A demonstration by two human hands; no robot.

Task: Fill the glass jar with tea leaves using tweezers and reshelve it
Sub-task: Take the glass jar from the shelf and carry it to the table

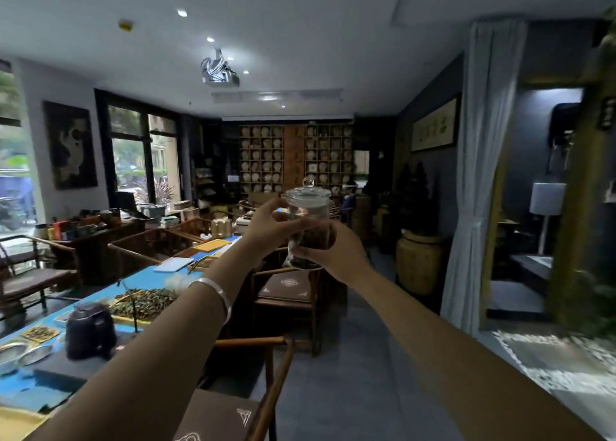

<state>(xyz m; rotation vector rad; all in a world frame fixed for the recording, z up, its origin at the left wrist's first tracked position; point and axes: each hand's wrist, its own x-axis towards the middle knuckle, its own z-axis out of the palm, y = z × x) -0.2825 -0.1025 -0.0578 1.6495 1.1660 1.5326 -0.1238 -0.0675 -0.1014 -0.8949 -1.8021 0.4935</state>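
A clear glass jar with a knobbed glass lid is held up at arm's length in the middle of the view. Dark tea leaves fill its lower half. My left hand grips the jar's upper left side, a silver bangle on its wrist. My right hand wraps around the jar's lower part and base from the right. On the long blue-covered table at lower left, a tray of loose tea leaves lies flat. No tweezers are visible.
Wooden chairs stand between me and the table. A dark kettle and small dishes sit on the table's near end. Shelves of tea cakes line the far wall. A large pale urn and a white curtain stand at right.
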